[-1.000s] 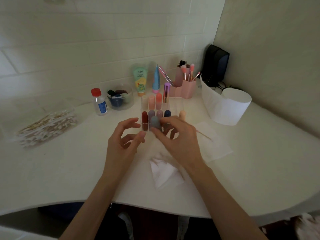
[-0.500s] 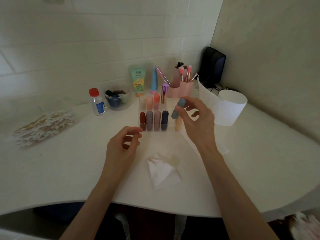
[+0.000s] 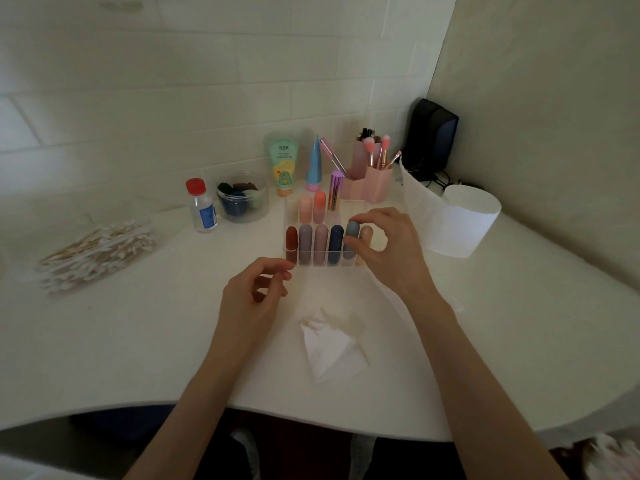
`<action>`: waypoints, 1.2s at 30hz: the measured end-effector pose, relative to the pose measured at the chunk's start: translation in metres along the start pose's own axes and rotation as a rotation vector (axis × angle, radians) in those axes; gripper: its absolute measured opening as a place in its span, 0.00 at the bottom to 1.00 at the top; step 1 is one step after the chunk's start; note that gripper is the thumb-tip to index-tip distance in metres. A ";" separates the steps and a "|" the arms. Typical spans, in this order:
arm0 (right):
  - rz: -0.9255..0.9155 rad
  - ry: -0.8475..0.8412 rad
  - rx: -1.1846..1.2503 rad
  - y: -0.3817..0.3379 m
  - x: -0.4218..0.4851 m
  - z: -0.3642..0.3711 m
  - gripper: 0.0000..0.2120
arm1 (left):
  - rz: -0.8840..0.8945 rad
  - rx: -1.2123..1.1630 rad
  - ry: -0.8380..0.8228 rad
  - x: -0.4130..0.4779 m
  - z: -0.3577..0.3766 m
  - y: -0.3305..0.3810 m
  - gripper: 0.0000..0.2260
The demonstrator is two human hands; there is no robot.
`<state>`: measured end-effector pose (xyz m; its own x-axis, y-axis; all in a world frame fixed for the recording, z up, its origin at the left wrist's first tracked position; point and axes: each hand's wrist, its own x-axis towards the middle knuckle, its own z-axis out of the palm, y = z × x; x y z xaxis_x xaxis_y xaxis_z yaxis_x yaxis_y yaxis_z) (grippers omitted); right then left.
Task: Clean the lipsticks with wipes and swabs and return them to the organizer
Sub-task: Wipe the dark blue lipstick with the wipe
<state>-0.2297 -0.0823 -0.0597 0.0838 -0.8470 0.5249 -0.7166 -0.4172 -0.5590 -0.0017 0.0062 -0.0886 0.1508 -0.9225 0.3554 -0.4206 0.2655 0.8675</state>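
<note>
Right hand (image 3: 388, 247) is pinching the grey-blue rounded lipstick tube (image 3: 351, 237) in the clear acrylic organizer's (image 3: 325, 264) near row; left hand (image 3: 252, 296) is hovering near it, loosely curled, empty.

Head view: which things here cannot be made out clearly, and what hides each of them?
Peach lipstick: head view, mostly hidden behind the right hand.
Grey-blue lipstick: head view, partly covered by the fingers pinching it.
Green tube: head view, label print too small.
Clear jar: head view, contents dark, blurred.
Pale thing, lower right corner: blurred, cut by the edge.
</note>
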 end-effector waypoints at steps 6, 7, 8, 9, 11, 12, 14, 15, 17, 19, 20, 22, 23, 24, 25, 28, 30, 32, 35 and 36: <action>0.042 -0.091 -0.031 0.004 0.001 0.001 0.13 | -0.002 -0.022 0.009 0.000 0.000 0.000 0.12; 0.043 -0.088 -0.035 0.004 0.001 0.001 0.13 | 0.003 -0.020 0.008 0.000 0.000 0.000 0.12; 0.043 -0.086 -0.039 0.004 0.001 0.001 0.14 | 0.006 -0.017 0.007 0.000 0.000 0.000 0.12; 0.043 -0.083 -0.038 0.004 0.001 0.001 0.16 | 0.008 -0.015 0.004 0.000 0.000 -0.001 0.12; 0.037 -0.074 -0.034 0.001 0.000 0.001 0.20 | 0.012 -0.012 -0.002 0.000 0.000 -0.001 0.11; 0.027 -0.068 -0.040 -0.002 0.001 0.001 0.21 | 0.015 -0.008 -0.003 0.001 0.000 -0.001 0.11; -0.009 -0.046 -0.079 -0.005 0.002 0.003 0.20 | 0.024 -0.001 -0.002 0.001 0.000 -0.001 0.11; -0.024 -0.043 -0.106 -0.006 0.004 0.004 0.19 | 0.027 -0.001 -0.002 0.001 0.000 -0.001 0.11; -0.032 -0.060 -0.142 -0.008 0.006 0.006 0.17 | 0.028 0.002 -0.005 0.001 0.000 -0.002 0.11; -0.030 -0.058 -0.128 -0.009 0.008 0.006 0.14 | 0.020 0.008 -0.012 0.001 -0.001 -0.002 0.11; -0.025 -0.045 -0.106 -0.010 0.008 0.006 0.13 | 0.012 0.005 -0.014 0.000 -0.001 -0.001 0.11; -0.015 -0.005 -0.034 -0.015 0.007 0.001 0.12 | 0.003 -0.006 -0.012 0.000 -0.001 -0.001 0.11; -0.024 0.027 0.023 -0.018 0.006 -0.002 0.11 | 0.002 -0.012 -0.012 0.000 -0.001 0.000 0.11; -0.044 0.062 0.093 -0.022 0.004 -0.006 0.10 | 0.001 -0.016 -0.014 0.000 -0.001 0.000 0.11; -0.064 0.091 0.172 -0.027 0.002 -0.009 0.10 | -0.001 -0.021 -0.015 0.000 0.000 0.001 0.11; -0.067 0.086 0.362 -0.045 -0.010 -0.014 0.10 | -0.003 -0.058 -0.016 0.000 0.000 0.005 0.10; -0.057 0.008 0.379 -0.054 -0.020 -0.013 0.10 | 0.007 -0.103 -0.016 -0.001 0.000 0.008 0.08; -0.062 -0.111 0.343 -0.060 -0.030 -0.009 0.12 | 0.021 -0.152 -0.027 -0.003 -0.002 0.012 0.07; -0.113 -0.240 0.222 -0.062 -0.043 0.003 0.15 | 0.035 -0.194 -0.040 -0.004 -0.003 0.017 0.09; -0.143 -0.268 0.189 -0.061 -0.046 0.007 0.17 | 0.038 -0.210 -0.045 -0.004 -0.003 0.018 0.11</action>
<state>-0.1847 -0.0206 -0.0542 0.3707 -0.8215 0.4333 -0.5454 -0.5702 -0.6143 -0.0074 0.0156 -0.0730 0.0960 -0.9210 0.3775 -0.2288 0.3487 0.9089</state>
